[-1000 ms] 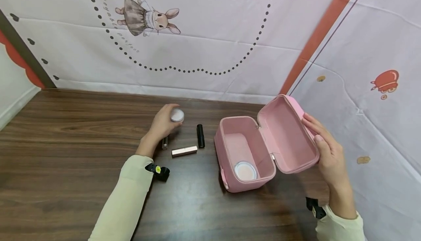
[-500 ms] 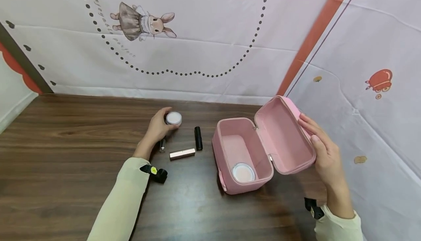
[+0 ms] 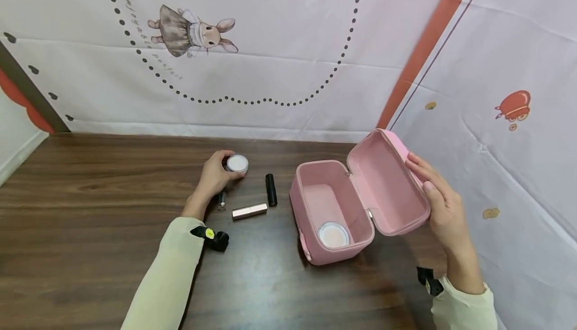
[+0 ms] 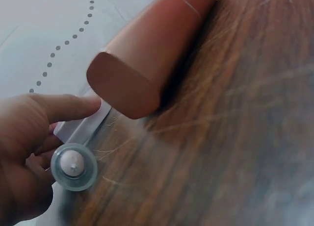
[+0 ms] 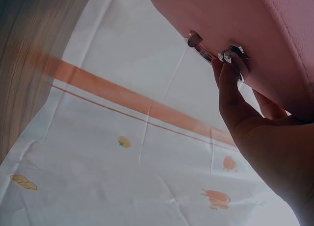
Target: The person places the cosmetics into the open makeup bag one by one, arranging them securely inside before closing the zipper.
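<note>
My left hand (image 3: 213, 175) grips a small round white-topped jar (image 3: 237, 163) between thumb and fingers, low over the table. Beside it in the left wrist view are a rose-gold lipstick tube (image 4: 132, 64) and the round end of a clear tube (image 4: 73, 166). The head view has the clear tube (image 3: 222, 201) partly under my hand. My right hand (image 3: 444, 210) holds the raised lid (image 3: 392, 190) of a pink cosmetic case (image 3: 304, 210). In the right wrist view its fingertips are at the lid's metal clasp (image 5: 233, 54). Inside the case lies another round white-topped container (image 3: 333, 235).
A black tube (image 3: 271, 190) lies between my left hand and the case. The wooden table (image 3: 103, 250) meets a printed white cloth (image 3: 288, 34) at the back, and another cloth face rises behind the right hand.
My left hand has drawn slightly left and nearer with the jar, then barely moved. The right hand still holds the lid. The head view has shifted a little.
</note>
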Demonstrator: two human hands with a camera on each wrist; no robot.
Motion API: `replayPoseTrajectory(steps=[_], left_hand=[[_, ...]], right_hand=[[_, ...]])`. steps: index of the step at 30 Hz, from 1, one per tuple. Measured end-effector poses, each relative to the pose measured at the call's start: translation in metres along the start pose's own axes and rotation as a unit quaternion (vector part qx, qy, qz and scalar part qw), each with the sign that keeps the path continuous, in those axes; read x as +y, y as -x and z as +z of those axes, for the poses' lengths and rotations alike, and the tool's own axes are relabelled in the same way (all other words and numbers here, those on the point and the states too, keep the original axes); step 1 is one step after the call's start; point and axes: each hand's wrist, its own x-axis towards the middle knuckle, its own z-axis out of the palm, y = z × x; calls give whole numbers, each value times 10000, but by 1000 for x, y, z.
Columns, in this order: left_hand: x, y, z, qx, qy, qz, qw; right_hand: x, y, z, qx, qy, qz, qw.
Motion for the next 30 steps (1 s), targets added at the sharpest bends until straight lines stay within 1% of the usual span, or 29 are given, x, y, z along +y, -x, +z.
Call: replayPoseTrajectory(steps=[3, 8, 14, 18, 25, 28, 30], left_hand=[[6, -2, -2, -12, -25, 168, 9999], [20, -1, -6, -233, -5, 296, 9993], [37, 2, -13, -294, 226, 499, 9981], [41, 3, -15, -324, 340, 587, 9972], [45, 5, -14, -446, 574, 555, 9958], [50, 6, -13, -529, 637, 568, 9949], [53, 7, -13, -578, 690, 599, 9941]], right_hand=[[1, 0, -1, 39, 22, -31, 10000], [1, 1, -1, 82, 67, -43, 9999], [1, 1, 0, 122, 26, -37, 9999], [0, 0, 0, 80, 44, -42, 9999], [1, -1, 1, 62, -31, -63, 10000], [-7, -3, 3, 76, -75, -79, 9999], [-8, -3, 3, 48, -88, -91, 9999]])
